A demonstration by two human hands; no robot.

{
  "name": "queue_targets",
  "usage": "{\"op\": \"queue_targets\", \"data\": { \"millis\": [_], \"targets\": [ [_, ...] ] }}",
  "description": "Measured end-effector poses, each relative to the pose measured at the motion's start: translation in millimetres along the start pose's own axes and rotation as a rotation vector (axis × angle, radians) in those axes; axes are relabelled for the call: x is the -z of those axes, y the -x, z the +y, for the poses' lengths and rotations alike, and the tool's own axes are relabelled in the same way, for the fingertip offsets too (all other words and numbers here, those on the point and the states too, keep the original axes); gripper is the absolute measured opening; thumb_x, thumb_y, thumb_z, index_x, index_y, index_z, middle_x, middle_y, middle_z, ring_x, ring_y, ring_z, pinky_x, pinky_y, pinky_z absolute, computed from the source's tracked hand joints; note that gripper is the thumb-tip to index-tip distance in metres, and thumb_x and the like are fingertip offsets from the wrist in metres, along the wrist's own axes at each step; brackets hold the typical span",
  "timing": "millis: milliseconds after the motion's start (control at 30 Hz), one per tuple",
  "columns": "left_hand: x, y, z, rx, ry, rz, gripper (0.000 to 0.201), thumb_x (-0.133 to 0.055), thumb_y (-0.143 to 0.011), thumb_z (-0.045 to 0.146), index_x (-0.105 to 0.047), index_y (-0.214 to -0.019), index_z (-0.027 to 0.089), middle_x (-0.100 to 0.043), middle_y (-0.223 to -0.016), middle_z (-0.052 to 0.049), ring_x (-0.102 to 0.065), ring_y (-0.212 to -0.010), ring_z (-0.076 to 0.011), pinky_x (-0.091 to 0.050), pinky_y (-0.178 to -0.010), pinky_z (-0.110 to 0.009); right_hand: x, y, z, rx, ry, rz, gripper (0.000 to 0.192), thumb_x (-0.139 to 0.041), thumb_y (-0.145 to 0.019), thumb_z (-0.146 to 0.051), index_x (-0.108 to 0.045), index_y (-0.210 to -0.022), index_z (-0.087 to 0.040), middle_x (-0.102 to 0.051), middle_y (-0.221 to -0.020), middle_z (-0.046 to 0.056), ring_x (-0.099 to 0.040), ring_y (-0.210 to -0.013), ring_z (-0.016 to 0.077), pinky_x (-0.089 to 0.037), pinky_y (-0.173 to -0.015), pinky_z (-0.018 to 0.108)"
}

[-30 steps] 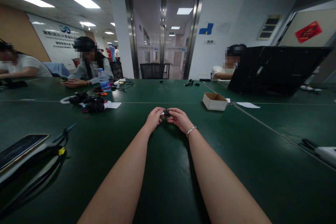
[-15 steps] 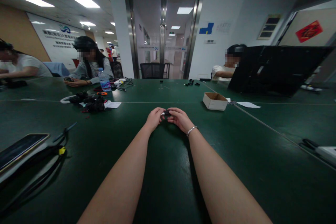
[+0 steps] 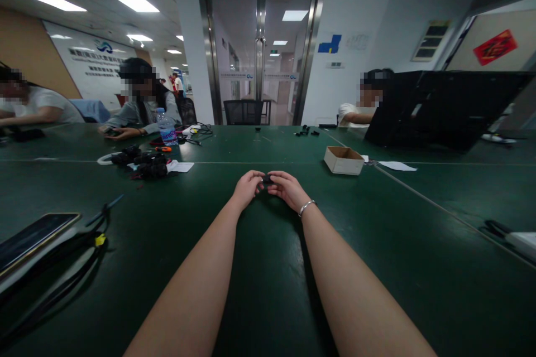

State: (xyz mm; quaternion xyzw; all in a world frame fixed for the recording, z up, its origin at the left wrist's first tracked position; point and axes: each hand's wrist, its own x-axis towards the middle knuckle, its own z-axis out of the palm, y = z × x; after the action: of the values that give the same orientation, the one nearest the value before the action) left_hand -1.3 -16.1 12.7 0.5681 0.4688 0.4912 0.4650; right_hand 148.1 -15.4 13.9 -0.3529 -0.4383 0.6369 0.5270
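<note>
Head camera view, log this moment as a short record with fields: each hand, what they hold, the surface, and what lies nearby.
left hand: fingertips pinch the small black part
right hand: pinches the same part from the other side; bracelet on the wrist
surface: green table
right of hands: open cardboard box
left of hands: pile of black parts, phone at near edge
others: people seated at the far side

Only 1 view was given: a head-worn camera that looked forward and slightly down along both forearms. The green table filled the lower half of the frame, close underneath, while the glass door stood far off at upper centre.
</note>
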Motion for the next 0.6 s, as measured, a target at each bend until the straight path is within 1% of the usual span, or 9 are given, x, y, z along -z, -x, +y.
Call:
{"op": "queue_targets", "data": {
  "millis": [133,367,500,600],
  "targets": [
    [-0.2,0.1,-0.9,-0.046,-0.022,-0.006,0.026,-0.041,-0.086,0.030,-0.059,-0.091,0.012,-0.050,-0.052,0.002,-0.041,-0.041,-0.0070,-0.030,-0.041,-0.017,-0.2,-1.0,0.4,-0.015,-0.004,0.021,0.013,-0.056,-0.082,-0.005,-0.061,-0.089,-0.014,-0.066,-0.078,0.005,-0.062,-0.054,0.0111,-0.055,-0.053,0.022],
    [1.8,-3.2,-8.0,-0.094,-0.023,-0.023,0.035,-0.041,-0.087,0.043,-0.059,-0.092,0.013,-0.050,-0.049,0.002,-0.041,-0.040,-0.0076,-0.031,-0.043,-0.018,-2.1,1.0,-1.8,-0.018,-0.002,0.015,0.013,-0.055,-0.082,-0.005,-0.061,-0.089,-0.014,-0.066,-0.080,0.006,-0.062,-0.055,0.0111,-0.055,-0.054,0.022],
    [2.2,-2.1,-5.2,-0.069,0.029,-0.011,0.033,-0.045,-0.084,0.042,-0.059,-0.093,0.013,-0.052,-0.052,0.002,-0.043,-0.042,-0.0077,-0.030,-0.041,-0.017,-2.1,1.3,-2.2,-0.021,0.003,0.014,0.012,-0.055,-0.083,-0.005,-0.060,-0.091,-0.014,-0.066,-0.080,0.006,-0.062,-0.055,0.0111,-0.055,-0.055,0.022],
    [2.9,-0.3,-0.8,-0.034,0.102,0.000,0.028,-0.055,-0.078,0.036,-0.059,-0.095,0.014,-0.055,-0.058,0.001,-0.045,-0.045,-0.0077,-0.032,-0.042,-0.017,-2.1,1.0,-2.0,-0.024,-0.001,0.027,0.013,-0.053,-0.084,-0.005,-0.057,-0.093,-0.014,-0.065,-0.079,0.006,-0.063,-0.055,0.0119,-0.055,-0.055,0.022]
  ]
}}
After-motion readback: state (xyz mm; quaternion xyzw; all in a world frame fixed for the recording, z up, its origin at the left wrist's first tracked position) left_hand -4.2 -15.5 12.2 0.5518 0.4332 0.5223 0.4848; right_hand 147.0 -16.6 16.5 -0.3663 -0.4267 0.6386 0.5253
